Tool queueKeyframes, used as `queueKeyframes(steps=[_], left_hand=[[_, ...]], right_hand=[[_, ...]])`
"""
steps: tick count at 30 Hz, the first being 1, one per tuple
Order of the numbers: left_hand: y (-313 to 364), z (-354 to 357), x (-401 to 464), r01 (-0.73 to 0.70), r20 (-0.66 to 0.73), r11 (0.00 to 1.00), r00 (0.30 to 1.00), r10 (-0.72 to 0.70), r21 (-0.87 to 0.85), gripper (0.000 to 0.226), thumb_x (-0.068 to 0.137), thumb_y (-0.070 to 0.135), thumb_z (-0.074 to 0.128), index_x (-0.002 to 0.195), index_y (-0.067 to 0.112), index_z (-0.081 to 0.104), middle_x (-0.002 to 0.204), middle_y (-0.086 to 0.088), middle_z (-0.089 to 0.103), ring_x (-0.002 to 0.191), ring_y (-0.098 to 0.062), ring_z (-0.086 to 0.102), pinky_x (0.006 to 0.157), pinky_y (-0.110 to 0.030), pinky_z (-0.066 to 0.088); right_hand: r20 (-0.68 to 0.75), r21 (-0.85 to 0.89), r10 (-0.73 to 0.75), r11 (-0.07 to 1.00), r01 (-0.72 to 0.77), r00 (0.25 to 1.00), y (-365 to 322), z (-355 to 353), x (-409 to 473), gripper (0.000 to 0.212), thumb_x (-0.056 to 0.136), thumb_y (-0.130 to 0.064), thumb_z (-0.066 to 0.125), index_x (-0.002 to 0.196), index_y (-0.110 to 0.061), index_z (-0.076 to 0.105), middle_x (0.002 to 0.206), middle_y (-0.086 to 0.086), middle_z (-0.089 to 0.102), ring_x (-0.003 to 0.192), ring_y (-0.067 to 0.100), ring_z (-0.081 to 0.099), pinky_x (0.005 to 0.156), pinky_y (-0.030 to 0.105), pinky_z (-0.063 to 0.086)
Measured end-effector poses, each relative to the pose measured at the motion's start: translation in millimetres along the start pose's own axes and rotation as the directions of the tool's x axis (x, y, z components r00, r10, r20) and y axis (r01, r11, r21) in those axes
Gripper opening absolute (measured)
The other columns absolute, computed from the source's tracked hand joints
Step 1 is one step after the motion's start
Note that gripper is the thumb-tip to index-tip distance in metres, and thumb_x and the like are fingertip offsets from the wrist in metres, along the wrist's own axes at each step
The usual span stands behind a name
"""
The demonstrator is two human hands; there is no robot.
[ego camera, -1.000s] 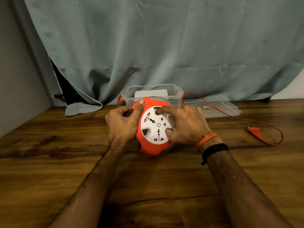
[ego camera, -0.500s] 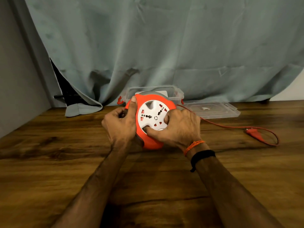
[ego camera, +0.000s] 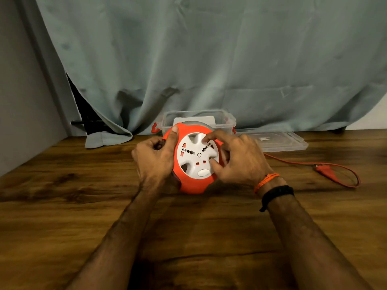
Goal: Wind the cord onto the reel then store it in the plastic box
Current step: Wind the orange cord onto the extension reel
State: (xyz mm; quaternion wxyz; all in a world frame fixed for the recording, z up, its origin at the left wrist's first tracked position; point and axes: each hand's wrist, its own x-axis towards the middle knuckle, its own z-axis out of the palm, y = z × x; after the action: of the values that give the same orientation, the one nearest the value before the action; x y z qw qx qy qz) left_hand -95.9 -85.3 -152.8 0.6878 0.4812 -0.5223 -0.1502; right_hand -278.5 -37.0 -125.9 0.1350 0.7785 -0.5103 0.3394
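single head-worn wide-angle cam, looking forward and down across the wooden table, hands close in mid-frame, curtain along the table's far edge, forearms entering from the near edge

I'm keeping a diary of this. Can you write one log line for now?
step: winding | left hand grips orange reel | right hand fingers on white dial | plug on table | plastic box open

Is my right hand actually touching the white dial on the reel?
Touching. The head view shows the right hand with its fingertips pressed into the white dial of the reel.
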Motion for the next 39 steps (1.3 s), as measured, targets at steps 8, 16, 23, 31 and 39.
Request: queueKeyframes(steps=[8, 16, 23, 31, 39], left_hand=[[1.4, 2.4, -4.3, -0.077, 0.104, 0.997, 0.992, 0.078, -0.012, 0.063, 0.074, 0.069, 0.062, 0.051, 0.011, 0.063, 0.042, 0.005, 0.053, 0.043, -0.007, 0.043, 0.048, -0.023, 0.039], [1.2, 3.0, -5.0, -0.098, 0.117, 0.995, 0.988, 0.099, -0.012, 0.05, 0.082, 0.058, 0.069, 0.057, 0.015, 0.069, 0.049, 0.008, 0.065, 0.047, -0.005, 0.058, 0.049, -0.017, 0.044], [7.6, 4.9, -7.7, -0.003, -0.033, 1.0, 0.999, 0.003, 0.013, 0.051, 0.085, 0.056, 0.069, 0.058, 0.013, 0.069, 0.052, 0.003, 0.063, 0.058, -0.017, 0.056, 0.069, -0.035, 0.052], [9.3, 4.4, -8.3, 0.016, -0.093, 1.0, 0.996, -0.015, 0.019, 0.053, 0.086, 0.057, 0.067, 0.061, 0.01, 0.069, 0.059, -0.006, 0.068, 0.066, -0.028, 0.065, 0.071, -0.038, 0.054], [1.0, 0.5, -0.9, 0.039, -0.021, 0.999, 0.999, -0.04, -0.007, 0.051, 0.085, 0.055, 0.069, 0.063, 0.01, 0.072, 0.06, -0.004, 0.07, 0.065, -0.021, 0.065, 0.07, -0.032, 0.053]], right_hand=[[0.089, -0.13, -0.031, 0.991, 0.042, 0.996, 7.8, 11.0, 1.1, 0.062, 0.066, -0.023, 0.061, 0.126, -0.037, 0.055, 0.076, 0.004, 0.067, 0.077, 0.031, 0.061, 0.066, 0.028, 0.034], [0.089, -0.2, 0.0, 0.98, 0.018, 0.996, 9.9, 11.7, 1.9, 0.064, 0.065, -0.041, 0.064, 0.128, -0.048, 0.05, 0.094, 0.003, 0.069, 0.09, 0.028, 0.061, 0.078, 0.035, 0.043], [-0.073, -0.198, 0.161, 0.965, -0.173, 0.984, 4.4, 19.4, -1.6, 0.062, 0.051, -0.077, 0.061, 0.093, -0.031, 0.066, 0.085, 0.0, 0.07, 0.086, 0.025, 0.064, 0.073, 0.03, 0.038], [-0.148, -0.145, 0.29, 0.939, -0.311, 0.945, -12.4, 33.0, 0.2, 0.074, 0.048, -0.09, 0.041, 0.063, -0.018, 0.053, 0.068, 0.004, 0.061, 0.072, 0.026, 0.061, 0.067, 0.031, 0.043], [-0.045, 0.029, 0.169, 0.985, -0.168, 0.985, 7.3, 9.0, 2.3, 0.04, 0.064, -0.071, 0.062, 0.064, -0.031, 0.064, 0.05, -0.018, 0.049, 0.058, 0.006, 0.058, 0.063, 0.027, 0.051]])
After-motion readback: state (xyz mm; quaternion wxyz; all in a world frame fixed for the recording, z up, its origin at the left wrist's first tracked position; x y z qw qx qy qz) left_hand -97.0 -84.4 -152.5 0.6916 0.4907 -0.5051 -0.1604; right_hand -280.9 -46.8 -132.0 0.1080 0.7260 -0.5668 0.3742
